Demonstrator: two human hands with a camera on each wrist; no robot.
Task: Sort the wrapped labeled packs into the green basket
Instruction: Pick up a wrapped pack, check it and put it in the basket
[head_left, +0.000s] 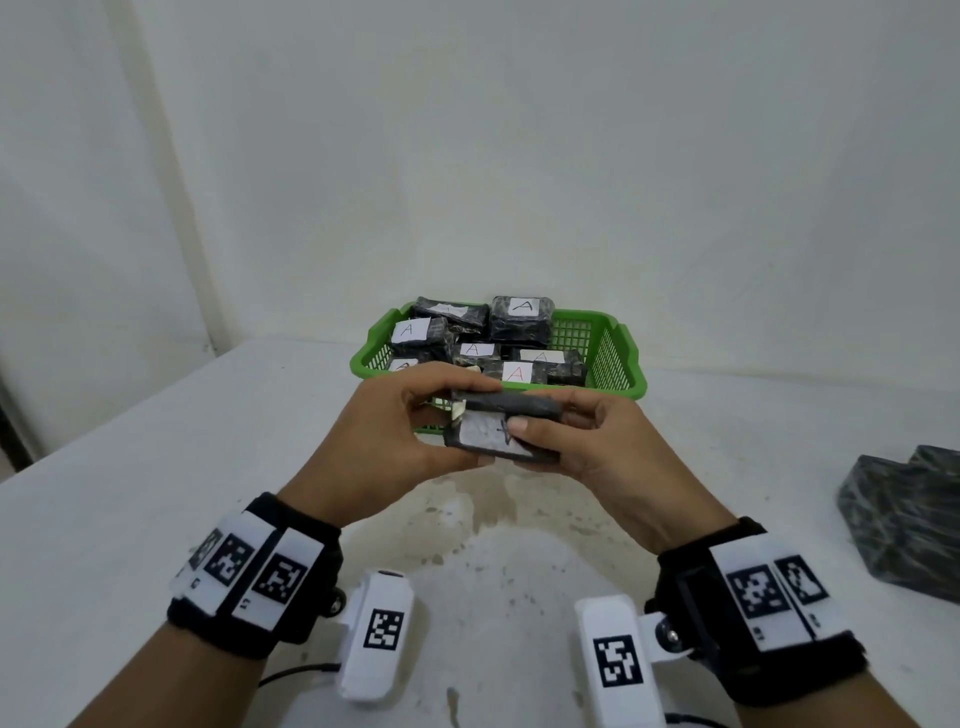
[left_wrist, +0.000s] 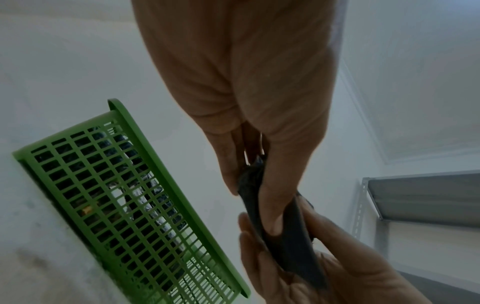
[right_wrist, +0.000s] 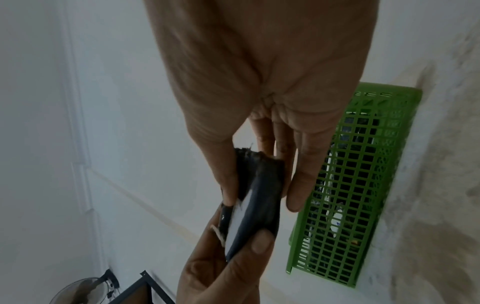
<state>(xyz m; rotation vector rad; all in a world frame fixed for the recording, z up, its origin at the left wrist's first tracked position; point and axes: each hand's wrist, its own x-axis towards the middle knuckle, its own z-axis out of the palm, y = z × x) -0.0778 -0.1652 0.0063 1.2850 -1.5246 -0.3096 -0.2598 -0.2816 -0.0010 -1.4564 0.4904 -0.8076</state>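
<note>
Both hands hold one dark wrapped pack with a white label above the table, just in front of the green basket. My left hand grips its left end, fingers over the top and thumb underneath. My right hand pinches the right end, its thumb lying on the label. Several dark packs labelled A lie in the basket. In the left wrist view my left hand clamps the pack beside the basket. The right wrist view has my right hand on the pack.
More dark wrapped packs sit stacked at the table's right edge. The white table is stained in front of me. A metal shelf stands off to one side, and a fan is on the floor.
</note>
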